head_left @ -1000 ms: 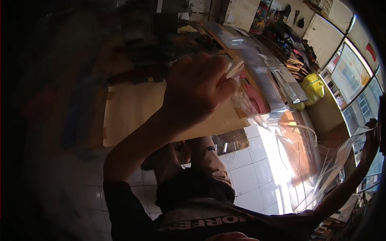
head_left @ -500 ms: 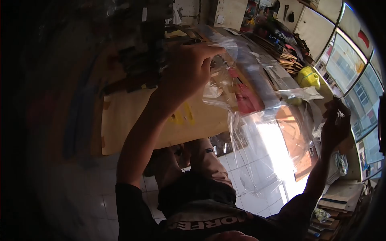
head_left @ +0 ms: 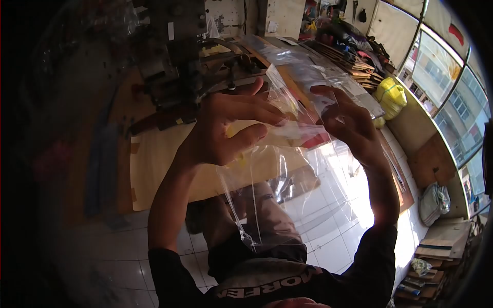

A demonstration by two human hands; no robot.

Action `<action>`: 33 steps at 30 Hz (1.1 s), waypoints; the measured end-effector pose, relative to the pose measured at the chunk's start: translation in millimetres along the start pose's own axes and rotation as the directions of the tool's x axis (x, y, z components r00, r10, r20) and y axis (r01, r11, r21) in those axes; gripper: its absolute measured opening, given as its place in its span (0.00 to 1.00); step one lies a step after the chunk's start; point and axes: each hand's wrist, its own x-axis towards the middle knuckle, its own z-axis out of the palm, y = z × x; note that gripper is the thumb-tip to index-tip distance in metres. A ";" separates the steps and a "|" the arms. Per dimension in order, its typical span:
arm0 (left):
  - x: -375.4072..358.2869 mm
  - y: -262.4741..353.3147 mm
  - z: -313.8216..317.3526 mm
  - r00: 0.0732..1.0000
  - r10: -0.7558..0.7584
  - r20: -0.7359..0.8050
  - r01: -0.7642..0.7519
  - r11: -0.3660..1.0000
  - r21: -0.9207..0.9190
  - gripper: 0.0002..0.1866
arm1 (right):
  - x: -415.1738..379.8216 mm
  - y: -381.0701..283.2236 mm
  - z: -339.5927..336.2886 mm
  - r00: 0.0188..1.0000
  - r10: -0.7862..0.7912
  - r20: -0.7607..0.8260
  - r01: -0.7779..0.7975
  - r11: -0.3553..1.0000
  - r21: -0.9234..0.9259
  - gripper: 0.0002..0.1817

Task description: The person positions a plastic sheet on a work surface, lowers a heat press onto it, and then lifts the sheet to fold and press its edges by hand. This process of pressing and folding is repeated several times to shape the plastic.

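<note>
A clear plastic sheet (head_left: 280, 172) hangs in folds between my hands, in front of my legs. My left hand (head_left: 226, 123) is at its left upper part, thumb and fingers spread apart, with the fingertips against or just over the film. My right hand (head_left: 354, 120) has its fingers bent and pinched on the sheet's upper right part. Behind the film, a pink-red piece (head_left: 314, 139) shows on the worktable, partly hidden. Below my left hand lies a tan board (head_left: 159, 169) on the table edge.
A dark machine (head_left: 174, 66) stands at the back left of the table. More clear film (head_left: 292, 56) lies along the far side. Stacked flat pieces (head_left: 362, 69) and a yellow bag (head_left: 391, 97) are at the right, by the windows. A white bundle (head_left: 434, 203) rests on the floor.
My right hand has come in from the far right towards my left hand. My left hand has lowered slightly and its fingers have spread. The plastic sheet now hangs between them.
</note>
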 end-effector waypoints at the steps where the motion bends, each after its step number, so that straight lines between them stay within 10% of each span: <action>1: -2.2 0.2 0.4 1.000 0.002 0.004 -0.002 0.999 -0.052 0.15 | 0.8 -0.1 2.2 0.993 0.100 0.069 -0.112 0.974 0.198 0.13; 11: -12.0 -1.2 -4.4 0.998 0.040 0.043 -0.024 0.949 -0.315 0.09 | 10.9 19.9 16.6 0.979 0.022 0.202 -0.111 0.892 0.439 0.11; 13: -18.8 -1.9 -7.8 0.989 -0.131 0.072 0.148 0.925 -0.349 0.06 | 9.8 20.5 16.2 0.932 0.215 0.290 -0.332 0.826 0.455 0.09; 15: -23.6 -16.0 -11.4 0.998 0.037 0.058 -0.027 0.987 -0.161 0.17 | 13.0 16.8 27.0 0.951 0.169 0.260 -0.276 0.845 0.458 0.09; 19: -25.9 2.6 -6.5 0.929 -0.294 -0.225 0.216 0.924 -0.315 0.39 | 19.4 31.8 41.8 0.963 0.182 0.198 -0.260 0.822 0.507 0.12; 21: -15.2 24.9 -7.0 0.814 -0.551 -0.182 0.559 0.829 -0.009 0.43 | 24.8 35.8 49.4 0.965 0.184 0.185 -0.254 0.822 0.509 0.11; 27: -20.8 21.3 4.0 0.796 -0.569 -0.206 0.547 0.822 -0.159 0.34 | 26.8 50.6 67.0 0.965 0.025 0.262 -0.187 0.765 0.616 0.12; 33: -24.9 12.6 9.8 0.853 -0.507 -0.120 0.500 0.862 -0.088 0.30 | 25.8 32.6 70.3 0.939 0.184 0.289 -0.322 0.764 0.559 0.19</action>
